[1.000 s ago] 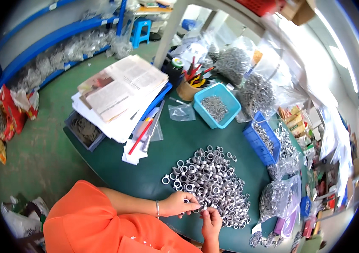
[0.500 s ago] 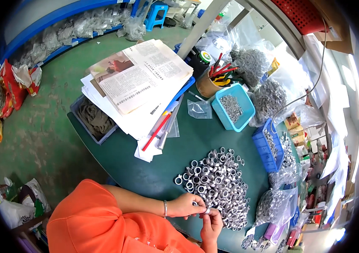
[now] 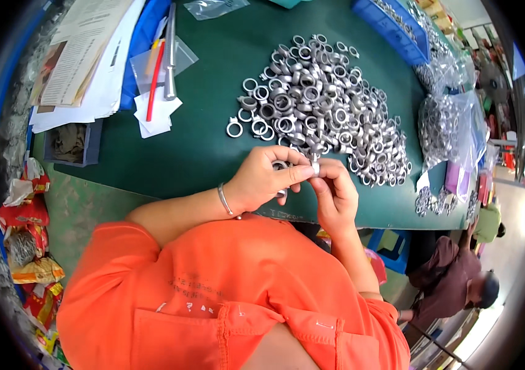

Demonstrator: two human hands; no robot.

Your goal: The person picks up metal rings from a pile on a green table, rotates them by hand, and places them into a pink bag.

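A large heap of grey metal rings [image 3: 318, 98] is spread on the green table; several have a small lug on the rim. Just in front of the heap, my left hand [image 3: 259, 179] and my right hand [image 3: 337, 197] meet. Between their fingertips is one metal ring [image 3: 315, 168], pinched by both thumbs and forefingers. Curled fingers of my left hand also keep another metal ring [image 3: 280, 165] against the palm, partly hidden. A bracelet circles my left wrist.
Papers [image 3: 84, 55] lie at the far left, near a red pen [image 3: 155, 80] and a grey bin [image 3: 84, 145]. A blue tray [image 3: 392, 28] and a clear bag of rings [image 3: 441, 126] stand at the right. Another person [image 3: 453, 277] is at the lower right.
The view has tilted down and turned, so the heap and my hands appear higher and more of my orange shirt shows. Both hands still hold a ring between them.
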